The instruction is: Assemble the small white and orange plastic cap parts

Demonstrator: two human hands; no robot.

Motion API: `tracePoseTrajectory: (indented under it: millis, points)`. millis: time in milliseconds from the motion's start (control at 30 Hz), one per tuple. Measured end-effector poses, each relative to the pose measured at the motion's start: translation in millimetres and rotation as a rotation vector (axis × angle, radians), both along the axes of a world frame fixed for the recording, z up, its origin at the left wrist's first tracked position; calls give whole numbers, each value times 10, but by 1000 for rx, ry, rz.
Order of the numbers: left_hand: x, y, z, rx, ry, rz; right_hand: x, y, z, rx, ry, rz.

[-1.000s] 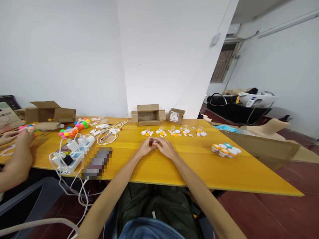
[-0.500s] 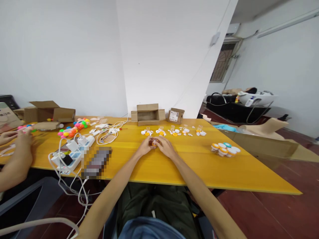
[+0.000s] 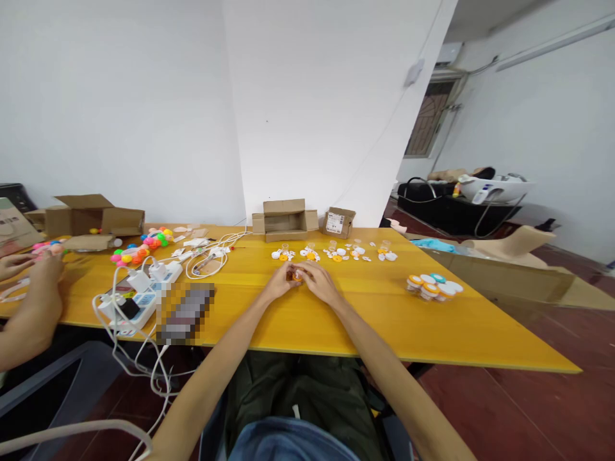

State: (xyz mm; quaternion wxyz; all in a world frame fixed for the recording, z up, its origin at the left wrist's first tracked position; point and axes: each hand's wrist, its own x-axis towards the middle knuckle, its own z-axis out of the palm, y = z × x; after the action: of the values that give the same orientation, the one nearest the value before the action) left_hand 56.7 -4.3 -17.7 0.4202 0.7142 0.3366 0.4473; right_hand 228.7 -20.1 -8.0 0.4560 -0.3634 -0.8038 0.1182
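My left hand [image 3: 281, 282] and my right hand [image 3: 318, 282] meet over the middle of the table, fingers curled inward. Between their fingertips is a small orange-and-clear piece [image 3: 297, 276], mostly covered, perhaps a jar or its lid. Just beyond my hands runs a row of small clear jars, including one jar [image 3: 332, 246] in the middle. Around them lie white and orange lids, such as an orange lid [image 3: 337, 258], and many small white pieces. To the right stands a cluster of closed jars [image 3: 430, 289] with orange, white and teal lids.
An open cardboard box [image 3: 284, 224] and a smaller carton [image 3: 339, 223] stand against the wall. On the left are a power strip [image 3: 148, 298] with white cables, a blurred-out phone [image 3: 186, 314] and colourful balls [image 3: 144, 250]. Another person's hand [image 3: 45, 275] works at far left.
My fingers have shifted slightly around the small piece, and a little more of its orange shows. An orange lid now shows by the rightmost jar. The view has tilted very slightly.
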Motion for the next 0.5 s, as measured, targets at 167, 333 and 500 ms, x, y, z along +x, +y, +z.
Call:
tracePoseTrajectory:
  millis: [167,333,500]
  points:
    - [7,-5,5,-14,-6,-1,4,12,-6,-13,-9,7]
    - [7,-11,10,-8,-9,-2,8,31,-23,-19,-12,-8]
    - [1,-3,5,-5,6,1,15,45,-18,-18,-12,41]
